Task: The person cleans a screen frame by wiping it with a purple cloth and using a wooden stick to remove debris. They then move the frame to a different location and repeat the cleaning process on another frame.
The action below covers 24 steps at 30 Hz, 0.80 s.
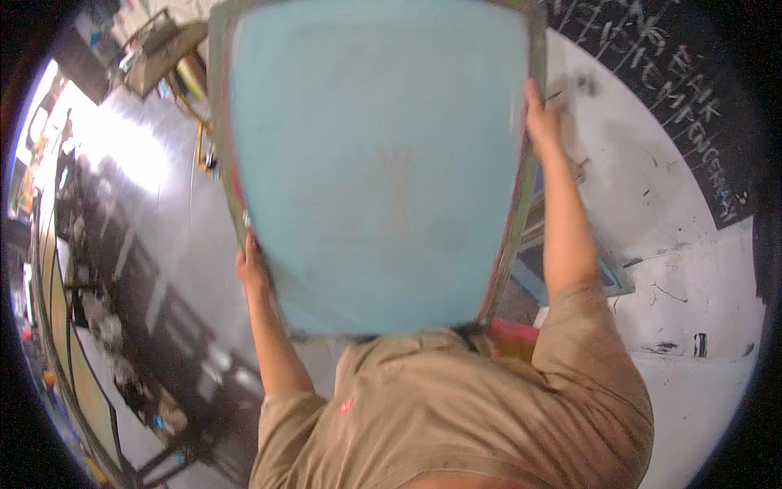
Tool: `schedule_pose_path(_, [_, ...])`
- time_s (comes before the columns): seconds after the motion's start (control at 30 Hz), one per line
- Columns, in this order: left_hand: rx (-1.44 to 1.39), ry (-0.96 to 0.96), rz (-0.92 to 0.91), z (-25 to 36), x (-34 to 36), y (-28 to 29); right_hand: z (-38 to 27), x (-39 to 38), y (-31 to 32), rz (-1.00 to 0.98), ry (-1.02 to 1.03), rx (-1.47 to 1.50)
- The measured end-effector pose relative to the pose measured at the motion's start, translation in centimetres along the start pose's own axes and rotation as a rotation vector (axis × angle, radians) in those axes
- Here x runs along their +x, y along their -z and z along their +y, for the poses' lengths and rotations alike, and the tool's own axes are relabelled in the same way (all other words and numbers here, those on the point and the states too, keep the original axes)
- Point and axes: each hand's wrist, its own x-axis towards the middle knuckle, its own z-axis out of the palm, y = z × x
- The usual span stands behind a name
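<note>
A large screen printing frame [326,106] is held up in front of my body, its pale blue mesh facing me. A faint reddish branching mark shows on the mesh, and the worn greenish border has red along its inner side. My left hand [252,265] grips the lower part of the left side. Higher on the opposite side, my right hand [543,126] is closed around the border, thumb lying along its face. Fingers of both hands are partly hidden behind the frame, whose lower edge is close to my waist.
Other frames [607,273] lean by the stained white wall [668,301] on the right. A dark board [676,90] with chalk writing hangs above. On the left are a shiny grey floor [183,196], a wooden stand [167,57] and a long cluttered bench [61,326].
</note>
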Motion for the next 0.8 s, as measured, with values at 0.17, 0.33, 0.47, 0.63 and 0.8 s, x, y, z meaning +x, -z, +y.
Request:
schedule_pose_path(0.17, [0.319,0.047,0.059,0.6,0.0,-0.4,3.8,2.9,-2.8,0.214,0.204,-0.132])
schedule_pose_path(0.33, [0.51,-0.005,-0.036,-0.3,-0.3,0.7,6.5,6.1,-3.0,0.01,0.017,-0.135])
schedule_pose_path(0.47, [0.519,-0.008,-0.049,-1.9,-1.1,2.2,6.4,6.5,-5.0,-0.04,0.041,-0.267])
schedule_pose_path(0.63, [0.593,-0.133,-0.085,-4.1,-1.5,2.8,5.3,6.4,-6.1,-0.058,0.065,-0.339])
schedule_pose_path(0.8, [0.841,-0.343,0.056,-4.2,-3.3,1.9,4.7,6.5,-6.2,-0.054,0.066,-0.367])
